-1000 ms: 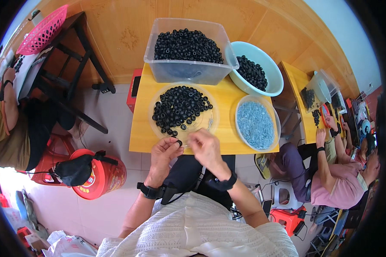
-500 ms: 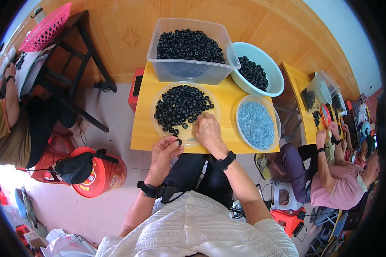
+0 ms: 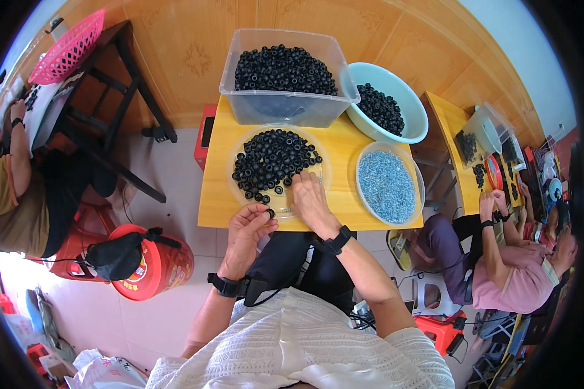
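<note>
Between the thumb and fingers of my left hand (image 3: 243, 233) is a small black ring-shaped part (image 3: 270, 212), held at the near edge of a clear round tray (image 3: 231, 159). A pile of similar black ring-shaped parts (image 3: 272, 159) lies in this tray. My right hand (image 3: 311, 202) reaches into the tray's right side, its fingers bent down and drawn together beside the pile. What its fingertips hold, if anything, is hidden. Right of that hand stands a round container (image 3: 419, 194) full of tiny pale-blue translucent pieces (image 3: 386, 185).
Behind the tray, a clear plastic bin (image 3: 285, 111) and a turquoise basin (image 3: 415, 110) hold more black parts. All stand on a yellow table (image 3: 214, 201). A red bucket (image 3: 175, 266) is on the floor at left. People sit at tables on both sides.
My right hand has shifted slightly left and its fingers have moved a little within the tray. The left hand keeps its pinch on the black part, almost in the same place.
</note>
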Demonstrator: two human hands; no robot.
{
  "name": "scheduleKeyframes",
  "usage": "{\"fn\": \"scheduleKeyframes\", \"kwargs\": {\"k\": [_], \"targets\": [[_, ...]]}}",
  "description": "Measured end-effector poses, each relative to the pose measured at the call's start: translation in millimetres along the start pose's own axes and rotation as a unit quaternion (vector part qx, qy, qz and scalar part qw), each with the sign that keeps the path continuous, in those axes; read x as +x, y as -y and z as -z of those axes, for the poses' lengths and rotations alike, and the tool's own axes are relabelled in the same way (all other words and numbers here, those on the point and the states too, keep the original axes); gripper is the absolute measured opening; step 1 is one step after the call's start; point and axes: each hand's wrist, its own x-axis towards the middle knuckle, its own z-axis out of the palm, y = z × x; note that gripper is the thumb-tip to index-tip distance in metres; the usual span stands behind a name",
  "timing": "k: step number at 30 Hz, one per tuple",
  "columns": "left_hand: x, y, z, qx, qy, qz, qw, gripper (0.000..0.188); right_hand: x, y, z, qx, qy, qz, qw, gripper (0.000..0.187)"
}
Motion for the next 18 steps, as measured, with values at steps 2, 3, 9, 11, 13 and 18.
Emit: {"fn": "scheduleKeyframes", "kwargs": {"k": [2, 3, 9, 11, 13, 18], "targets": [[-0.2, 0.1, 0.9, -0.004, 0.005, 0.001, 1.0, 0.015, -3.7, -2.7, 3.9, 0.028, 0.003, -0.017, 0.999, 0.01], [-0.5, 0.4, 1.2, -0.009, 0.008, 0.0, 1.0, 0.016, -6.5, -5.1, 5.5, 0.075, -0.007, -0.025, 0.997, 0.009], [0.4, 0.6, 2.5, 0.003, 0.002, -0.002, 1.0, 0.016, -18.4, 13.0, 34.0, 0.298, -0.017, -0.051, 0.953, 0.009], [-0.2, -0.5, 0.9, 0.006, 0.002, -0.002, 1.0, 0.016, -22.0, 23.0, 42.3, 0.361, -0.014, -0.052, 0.931, 0.009], [0.1, 0.0, -1.4, 0.009, 0.003, 0.0, 1.0, 0.016, -26.5, 28.6, 46.3, 0.418, 0.026, -0.089, 0.904, 0.009], [1.3, 3.2, 0.0, 0.027, 0.017, -0.021, 0.999, 0.016, -31.2, 32.4, 46.5, 0.446, 0.079, -0.121, 0.883, 0.01]]}}
